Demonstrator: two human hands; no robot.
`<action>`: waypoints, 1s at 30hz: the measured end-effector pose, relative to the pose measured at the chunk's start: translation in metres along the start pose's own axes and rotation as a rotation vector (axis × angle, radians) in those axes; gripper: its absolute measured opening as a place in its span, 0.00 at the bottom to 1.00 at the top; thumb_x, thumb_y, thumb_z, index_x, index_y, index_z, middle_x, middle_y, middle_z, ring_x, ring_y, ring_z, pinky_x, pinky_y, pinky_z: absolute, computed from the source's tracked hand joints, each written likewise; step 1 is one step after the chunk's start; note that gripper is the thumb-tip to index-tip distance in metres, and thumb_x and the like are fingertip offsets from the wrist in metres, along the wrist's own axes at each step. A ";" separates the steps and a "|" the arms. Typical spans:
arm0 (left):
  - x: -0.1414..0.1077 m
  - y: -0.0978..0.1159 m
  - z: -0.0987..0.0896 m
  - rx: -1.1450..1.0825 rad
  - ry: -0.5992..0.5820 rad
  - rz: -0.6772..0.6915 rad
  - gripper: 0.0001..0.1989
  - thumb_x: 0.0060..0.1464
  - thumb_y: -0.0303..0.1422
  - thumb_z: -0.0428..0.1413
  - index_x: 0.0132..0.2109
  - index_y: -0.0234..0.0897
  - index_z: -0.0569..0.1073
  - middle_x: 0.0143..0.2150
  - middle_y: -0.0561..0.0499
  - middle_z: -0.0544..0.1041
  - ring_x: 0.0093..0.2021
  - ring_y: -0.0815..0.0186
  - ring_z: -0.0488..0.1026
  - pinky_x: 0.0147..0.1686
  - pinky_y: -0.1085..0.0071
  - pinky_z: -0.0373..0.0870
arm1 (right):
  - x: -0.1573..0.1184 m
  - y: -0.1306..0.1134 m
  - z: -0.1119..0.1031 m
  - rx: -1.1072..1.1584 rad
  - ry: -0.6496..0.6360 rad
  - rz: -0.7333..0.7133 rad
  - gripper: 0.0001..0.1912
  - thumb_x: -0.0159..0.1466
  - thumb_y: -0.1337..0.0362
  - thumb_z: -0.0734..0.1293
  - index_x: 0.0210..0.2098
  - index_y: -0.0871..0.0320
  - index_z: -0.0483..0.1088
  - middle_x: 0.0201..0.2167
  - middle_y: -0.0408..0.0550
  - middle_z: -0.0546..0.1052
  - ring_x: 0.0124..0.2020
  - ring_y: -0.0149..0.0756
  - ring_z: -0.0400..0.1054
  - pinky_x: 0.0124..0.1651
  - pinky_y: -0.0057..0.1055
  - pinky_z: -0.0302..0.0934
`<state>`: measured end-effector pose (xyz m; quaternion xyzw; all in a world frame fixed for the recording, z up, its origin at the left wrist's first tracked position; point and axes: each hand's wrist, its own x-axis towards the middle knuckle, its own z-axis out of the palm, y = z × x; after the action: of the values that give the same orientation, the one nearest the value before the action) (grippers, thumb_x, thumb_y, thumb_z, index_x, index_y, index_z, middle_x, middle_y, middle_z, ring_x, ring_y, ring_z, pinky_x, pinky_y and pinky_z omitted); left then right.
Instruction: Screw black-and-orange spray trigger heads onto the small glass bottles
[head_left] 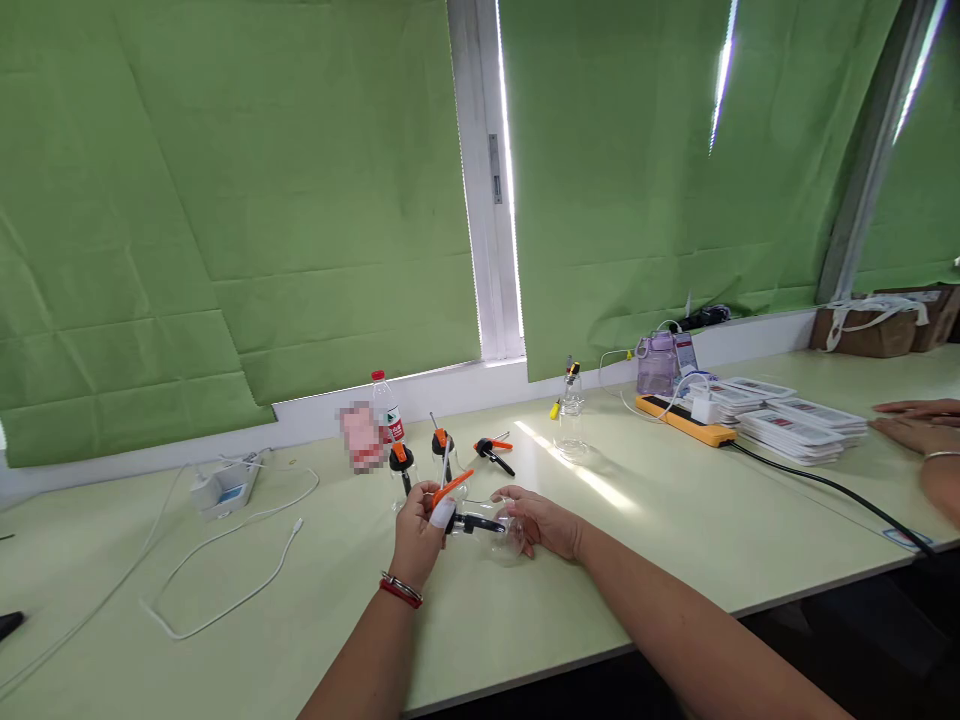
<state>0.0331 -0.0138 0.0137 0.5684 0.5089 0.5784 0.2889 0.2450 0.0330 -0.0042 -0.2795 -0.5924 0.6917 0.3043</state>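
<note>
A clear glass bottle point(487, 540) lies tilted on its side between my hands, its black and orange spout top pointing left. My left hand point(422, 535) grips the top, with a white wrap on one finger. The fingers of my right hand point(541, 522) curve round the bottle's rounded base. Just behind stand two similar bottles with black and orange tops, one point(402, 470) at the left and one point(444, 455) beside it. A loose black and orange spout top point(494, 450) lies on the table to their right.
On the table point(315, 600) are a water bottle point(387, 405), a glass bottle with yellow parts point(572, 420), an orange power strip point(686, 420), stacked white packs point(795, 430), a purple jug point(656, 366) and white cables point(217, 605). Another person's hands point(919, 425) rest at the right.
</note>
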 end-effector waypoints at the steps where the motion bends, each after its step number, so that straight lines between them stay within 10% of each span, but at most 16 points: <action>1: -0.001 0.000 0.001 -0.026 -0.011 0.023 0.19 0.46 0.42 0.58 0.42 0.38 0.65 0.26 0.58 0.67 0.20 0.72 0.63 0.18 0.76 0.61 | 0.001 0.001 0.000 0.016 0.003 0.000 0.23 0.57 0.52 0.64 0.48 0.56 0.62 0.30 0.44 0.73 0.18 0.27 0.66 0.17 0.22 0.56; 13: -0.006 -0.007 0.016 0.296 -0.090 0.280 0.24 0.45 0.35 0.59 0.51 0.37 0.66 0.27 0.57 0.64 0.27 0.69 0.62 0.29 0.72 0.63 | 0.016 0.020 -0.003 -0.301 0.184 -0.079 0.27 0.63 0.52 0.61 0.58 0.58 0.63 0.23 0.40 0.71 0.17 0.25 0.59 0.24 0.26 0.57; 20: -0.005 -0.017 0.016 0.527 -0.122 0.179 0.18 0.48 0.38 0.56 0.46 0.38 0.66 0.39 0.49 0.71 0.25 0.69 0.63 0.27 0.70 0.60 | 0.027 0.022 -0.013 -0.726 0.314 -0.346 0.19 0.63 0.57 0.61 0.49 0.57 0.72 0.48 0.54 0.70 0.46 0.42 0.66 0.51 0.38 0.60; 27: -0.009 -0.007 0.020 0.758 -0.091 0.154 0.12 0.51 0.31 0.52 0.43 0.37 0.63 0.39 0.48 0.71 0.34 0.63 0.69 0.32 0.70 0.61 | 0.064 0.017 -0.030 -1.244 0.494 -0.090 0.21 0.62 0.59 0.63 0.54 0.50 0.68 0.62 0.53 0.55 0.63 0.54 0.47 0.60 0.47 0.45; 30: -0.011 -0.002 0.024 0.860 -0.156 0.201 0.07 0.52 0.29 0.50 0.40 0.38 0.64 0.40 0.48 0.70 0.34 0.63 0.69 0.32 0.70 0.61 | 0.080 0.014 -0.035 -1.307 0.483 -0.031 0.17 0.63 0.58 0.61 0.49 0.49 0.71 0.55 0.53 0.65 0.59 0.52 0.54 0.56 0.46 0.48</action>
<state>0.0577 -0.0170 0.0039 0.7253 0.6221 0.2947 0.0063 0.2173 0.1144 -0.0246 -0.5429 -0.8069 0.1071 0.2069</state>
